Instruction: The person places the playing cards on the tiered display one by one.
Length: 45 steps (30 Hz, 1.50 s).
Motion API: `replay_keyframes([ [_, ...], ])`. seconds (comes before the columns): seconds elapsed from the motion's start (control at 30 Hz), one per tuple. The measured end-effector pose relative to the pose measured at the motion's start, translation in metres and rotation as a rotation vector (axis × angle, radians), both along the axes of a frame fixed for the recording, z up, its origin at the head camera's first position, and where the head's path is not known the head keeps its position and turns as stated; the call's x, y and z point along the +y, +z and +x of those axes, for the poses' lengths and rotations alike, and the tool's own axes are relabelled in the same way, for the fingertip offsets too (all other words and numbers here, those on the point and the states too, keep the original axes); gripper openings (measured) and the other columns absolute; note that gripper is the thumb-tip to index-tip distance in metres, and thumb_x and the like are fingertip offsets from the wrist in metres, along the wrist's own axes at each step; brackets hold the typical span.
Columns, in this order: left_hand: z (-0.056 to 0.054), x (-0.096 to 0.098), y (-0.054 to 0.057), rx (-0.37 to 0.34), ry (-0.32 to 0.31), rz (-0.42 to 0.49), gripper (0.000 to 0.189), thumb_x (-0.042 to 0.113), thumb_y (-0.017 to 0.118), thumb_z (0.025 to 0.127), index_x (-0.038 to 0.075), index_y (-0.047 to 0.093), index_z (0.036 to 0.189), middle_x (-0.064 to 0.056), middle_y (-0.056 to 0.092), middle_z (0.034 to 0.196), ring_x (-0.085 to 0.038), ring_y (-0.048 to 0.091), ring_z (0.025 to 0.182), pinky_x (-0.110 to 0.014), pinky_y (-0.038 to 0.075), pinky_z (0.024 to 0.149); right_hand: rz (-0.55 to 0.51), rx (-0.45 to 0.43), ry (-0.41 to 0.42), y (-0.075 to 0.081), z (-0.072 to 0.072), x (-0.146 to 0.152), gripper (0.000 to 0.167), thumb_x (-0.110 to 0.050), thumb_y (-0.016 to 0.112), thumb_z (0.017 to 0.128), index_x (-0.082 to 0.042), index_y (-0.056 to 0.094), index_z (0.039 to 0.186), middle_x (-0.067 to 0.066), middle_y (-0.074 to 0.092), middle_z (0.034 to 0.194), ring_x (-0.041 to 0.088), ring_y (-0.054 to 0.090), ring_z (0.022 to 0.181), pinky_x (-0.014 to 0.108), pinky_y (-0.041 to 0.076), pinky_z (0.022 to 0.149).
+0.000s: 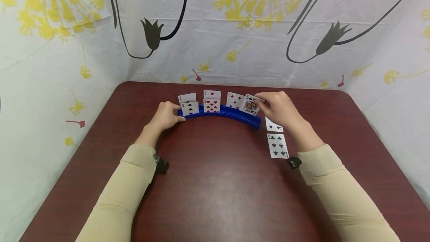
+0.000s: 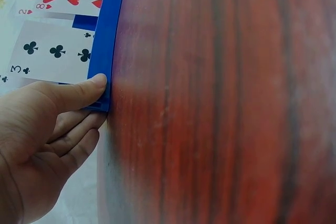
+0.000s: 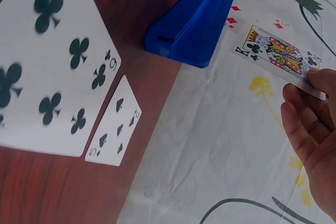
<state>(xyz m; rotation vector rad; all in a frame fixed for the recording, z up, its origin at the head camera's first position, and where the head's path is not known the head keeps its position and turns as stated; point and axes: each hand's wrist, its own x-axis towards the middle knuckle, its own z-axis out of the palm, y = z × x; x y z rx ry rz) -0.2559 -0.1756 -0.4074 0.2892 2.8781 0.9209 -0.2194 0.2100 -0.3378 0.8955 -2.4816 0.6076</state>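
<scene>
A curved blue card holder (image 1: pixel 231 112) stands on the table with several playing cards upright in it. My left hand (image 1: pixel 164 115) grips its left end between thumb and fingers, close to the three of clubs (image 2: pixel 52 51). Behind that card is an ace (image 1: pixel 186 98). Mid-holder, the eight of hearts (image 1: pixel 212 106) stands in front of the two of hearts (image 1: pixel 212 94). My right hand (image 1: pixel 277 106) pinches the king of clubs (image 3: pixel 278 56) by its edge at the holder's right part, overlapping a five of diamonds (image 1: pixel 234 100).
Flat on the table to the right of the holder lie the six of clubs (image 1: pixel 277 146) and the five of spades (image 3: pixel 116 127), partly under my right arm in the head view. A patterned white cloth (image 1: pixel 215 55) hangs behind the dark red table (image 1: pixel 215 182).
</scene>
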Motion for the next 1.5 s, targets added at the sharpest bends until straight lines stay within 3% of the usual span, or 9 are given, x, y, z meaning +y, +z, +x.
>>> replay_keyframes([
  [0.23,0.001,0.000,0.001,-0.012,0.008,0.002,0.050,0.019,0.082,0.088,-0.004,0.067,0.130,-0.019,0.072,0.110,-0.025,0.057,0.089,-0.039,0.050,0.081,0.024,-0.052,-0.014,-0.004,-0.004,-0.011,0.010,-0.006,0.069,0.095,-0.001,0.076,0.100,0.008,0.074,0.083,0.016,0.061,0.060,0.036,0.049,0.058],
  [0.5,0.000,0.000,0.001,-0.002,0.001,-0.003,0.050,0.019,0.083,0.087,-0.004,0.067,0.129,-0.019,0.072,0.110,-0.025,0.059,0.092,-0.041,0.053,0.087,0.061,-0.096,-0.031,-0.009,-0.007,-0.022,0.014,-0.006,0.068,0.095,0.000,0.076,0.105,0.010,0.075,0.088,0.019,0.062,0.063,0.040,0.051,0.061],
  [0.73,-0.001,0.000,0.001,0.001,-0.003,-0.012,0.048,0.020,0.082,0.088,-0.003,0.069,0.128,-0.017,0.071,0.096,-0.025,0.054,0.084,-0.038,0.049,0.080,0.100,-0.124,-0.079,-0.014,-0.011,-0.030,0.020,-0.006,0.067,0.095,0.001,0.076,0.111,0.016,0.076,0.098,0.026,0.069,0.073,0.045,0.055,0.067],
  [0.9,-0.001,0.000,0.000,0.000,0.004,-0.013,0.050,0.019,0.083,0.087,-0.004,0.067,0.129,-0.019,0.072,0.111,-0.025,0.058,0.091,-0.041,0.052,0.086,0.104,-0.128,-0.093,-0.020,-0.013,-0.035,0.024,-0.007,0.067,0.095,0.001,0.075,0.117,0.018,0.076,0.102,0.029,0.071,0.076,0.047,0.056,0.069],
  [1.27,-0.001,0.001,0.000,0.001,-0.002,-0.006,0.047,0.020,0.082,0.088,-0.003,0.069,0.128,-0.015,0.070,0.094,-0.025,0.054,0.083,-0.037,0.048,0.078,0.101,-0.137,-0.089,-0.023,-0.015,-0.043,0.024,-0.008,0.067,0.097,-0.003,0.075,0.119,0.016,0.076,0.099,0.028,0.067,0.069,0.047,0.053,0.065],
  [1.5,-0.001,-0.001,-0.001,0.000,0.003,-0.010,0.050,0.019,0.082,0.088,-0.003,0.067,0.130,-0.019,0.071,0.107,-0.025,0.058,0.091,-0.041,0.052,0.085,0.148,-0.194,-0.043,-0.029,-0.018,-0.047,0.030,-0.007,0.063,0.100,-0.004,0.071,0.129,0.015,0.074,0.084,0.022,0.060,0.060,0.041,0.053,0.063],
])
